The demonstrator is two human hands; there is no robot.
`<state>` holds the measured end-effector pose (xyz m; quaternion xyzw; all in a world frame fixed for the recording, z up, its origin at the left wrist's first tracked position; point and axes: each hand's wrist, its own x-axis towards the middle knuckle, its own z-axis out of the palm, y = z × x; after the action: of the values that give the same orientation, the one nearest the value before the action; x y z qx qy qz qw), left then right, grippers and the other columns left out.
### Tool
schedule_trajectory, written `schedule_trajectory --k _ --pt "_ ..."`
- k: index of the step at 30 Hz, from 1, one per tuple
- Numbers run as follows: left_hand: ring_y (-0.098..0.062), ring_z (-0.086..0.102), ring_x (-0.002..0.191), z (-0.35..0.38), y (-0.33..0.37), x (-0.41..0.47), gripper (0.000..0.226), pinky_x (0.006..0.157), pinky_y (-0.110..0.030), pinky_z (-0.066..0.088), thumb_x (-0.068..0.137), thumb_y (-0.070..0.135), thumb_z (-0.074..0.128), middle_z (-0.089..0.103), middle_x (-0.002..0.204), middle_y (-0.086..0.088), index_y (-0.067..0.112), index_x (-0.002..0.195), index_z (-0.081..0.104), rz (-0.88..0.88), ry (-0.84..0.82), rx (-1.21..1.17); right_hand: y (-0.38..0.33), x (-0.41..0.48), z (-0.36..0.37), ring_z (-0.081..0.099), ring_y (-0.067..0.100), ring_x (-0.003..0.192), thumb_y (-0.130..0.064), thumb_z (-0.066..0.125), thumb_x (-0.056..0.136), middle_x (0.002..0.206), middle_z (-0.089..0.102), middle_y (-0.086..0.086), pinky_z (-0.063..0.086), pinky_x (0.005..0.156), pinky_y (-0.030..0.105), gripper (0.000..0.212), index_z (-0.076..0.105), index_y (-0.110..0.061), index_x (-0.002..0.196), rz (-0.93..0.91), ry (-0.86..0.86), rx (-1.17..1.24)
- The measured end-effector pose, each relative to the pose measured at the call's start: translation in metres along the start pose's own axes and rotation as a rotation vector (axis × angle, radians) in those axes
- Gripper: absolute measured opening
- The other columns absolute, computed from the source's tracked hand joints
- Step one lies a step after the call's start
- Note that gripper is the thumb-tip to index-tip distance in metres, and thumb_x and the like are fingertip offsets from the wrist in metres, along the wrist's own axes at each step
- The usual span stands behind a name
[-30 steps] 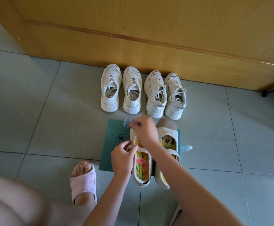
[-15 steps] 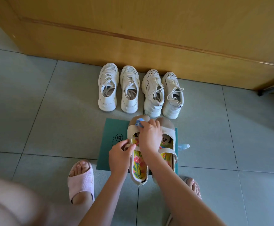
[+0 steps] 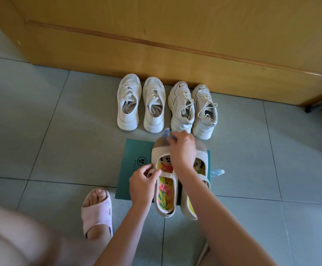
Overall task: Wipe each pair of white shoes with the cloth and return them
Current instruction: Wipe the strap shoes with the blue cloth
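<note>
At the far left we see a bare foot in a pink slipper planted on the grey tile floor. Just right of it lies a green mat. Beyond the mat, a first pair of sneakers stands side by side, toes against the wooden panel.

The left hand has its thumb and fingers curled in a pinch on the outer edge of the left strap shoe, right where the strap meets the side. That shoe sits partly on the mat, its heel over the near edge, with a bright flowered insole showing.

At its toe is the cloth (a small blue scrap, blurred), gripped in the curled fingers of the right hand, which reaches across from the right.

Behind the hand stands a second pair of sneakers, laces loose, touching each other. The right strap shoe lies alongside its mate, mostly hidden by the forearm. Just off the mat's right edge rests a small pale blue bottle.
</note>
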<state>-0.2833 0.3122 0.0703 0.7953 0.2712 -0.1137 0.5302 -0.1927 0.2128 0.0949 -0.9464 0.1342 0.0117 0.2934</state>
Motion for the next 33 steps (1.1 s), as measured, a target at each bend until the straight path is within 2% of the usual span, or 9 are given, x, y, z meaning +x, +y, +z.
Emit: schedule_trajectory --k 3,7,13,16,20,23,27,30,33 --pt "-0.006 0.064 0.08 0.0 0.001 -0.001 0.036 0.064 -0.013 0.048 0.082 0.032 0.07 0.07 0.091 0.005 0.016 0.113 0.067 0.0 -0.013 0.003 0.019 0.005 -0.01 0.047 0.023 0.1 -0.018 0.054 0.093 0.107 0.061 0.006 0.033 0.072 0.029 0.024 0.068 -0.013 0.111 0.09 0.022 -0.087" --pt "-0.006 0.065 0.082 0.0 0.001 0.0 0.032 0.07 -0.018 0.052 0.082 0.031 0.069 0.07 0.092 0.006 0.017 0.111 0.069 0.001 -0.01 0.007 0.019 -0.017 0.007 0.046 0.02 0.099 -0.019 0.055 0.092 0.099 0.056 0.004 0.033 0.065 0.028 0.025 0.068 -0.017 0.114 0.116 0.011 -0.002" --pt "-0.008 0.065 0.08 0.001 0.001 0.001 0.032 0.071 -0.024 0.054 0.083 0.032 0.068 0.071 0.091 0.004 0.018 0.111 0.068 0.007 0.004 0.023 0.009 -0.019 0.012 0.044 0.02 0.097 -0.024 0.059 0.09 0.096 0.06 0.002 0.042 0.073 0.033 0.024 0.069 -0.019 0.111 0.063 -0.043 0.004" --pt "-0.009 0.065 0.079 0.001 0.0 0.002 0.034 0.069 -0.023 0.054 0.082 0.033 0.068 0.071 0.091 0.003 0.017 0.113 0.068 0.006 0.007 0.021 0.008 -0.021 0.011 0.046 0.02 0.092 -0.026 0.062 0.087 0.086 0.059 0.001 0.041 0.068 0.031 0.018 0.072 -0.018 0.099 0.012 -0.148 0.025" --pt "-0.009 0.064 0.08 0.001 -0.002 0.002 0.035 0.069 -0.02 0.052 0.082 0.033 0.068 0.071 0.092 0.003 0.015 0.113 0.068 0.015 0.007 0.011 -0.006 -0.025 0.003 0.059 0.019 0.078 -0.027 0.068 0.083 0.085 0.067 0.003 0.048 0.064 0.031 0.018 0.073 -0.017 0.097 0.051 -0.338 0.209" --pt "-0.009 0.065 0.082 0.0 -0.003 0.002 0.038 0.069 -0.019 0.051 0.081 0.034 0.07 0.071 0.095 0.002 0.015 0.114 0.067 0.011 0.013 -0.008 -0.009 -0.005 -0.011 0.06 0.02 0.068 -0.024 0.07 0.082 0.076 0.068 0.008 0.052 0.069 0.036 0.017 0.071 -0.012 0.093 0.154 -0.278 0.426" --pt "-0.009 0.065 0.084 0.001 -0.002 0.001 0.038 0.07 -0.017 0.05 0.082 0.033 0.07 0.071 0.1 0.001 0.015 0.115 0.066 0.028 0.013 -0.012 -0.003 0.028 -0.012 0.051 0.019 0.097 -0.028 0.069 0.082 0.085 0.067 0.003 0.042 0.068 0.03 0.02 0.072 -0.016 0.097 0.171 -0.03 0.245" --pt "-0.008 0.065 0.083 0.001 -0.001 0.001 0.037 0.069 -0.017 0.051 0.082 0.032 0.07 0.071 0.101 0.001 0.015 0.115 0.066 0.027 0.009 -0.016 -0.003 0.031 0.001 0.045 0.022 0.109 -0.031 0.066 0.084 0.094 0.065 0.005 0.042 0.075 0.032 0.024 0.071 -0.017 0.103 0.128 -0.062 0.075" --pt "-0.008 0.064 0.083 0.002 0.0 0.003 0.036 0.071 -0.018 0.051 0.081 0.032 0.07 0.071 0.1 0.002 0.016 0.113 0.067 0.016 0.016 -0.024 -0.01 0.024 0.011 0.048 0.026 0.105 -0.028 0.065 0.085 0.101 0.061 0.008 0.042 0.089 0.039 0.024 0.072 -0.015 0.105 0.06 -0.12 0.062"
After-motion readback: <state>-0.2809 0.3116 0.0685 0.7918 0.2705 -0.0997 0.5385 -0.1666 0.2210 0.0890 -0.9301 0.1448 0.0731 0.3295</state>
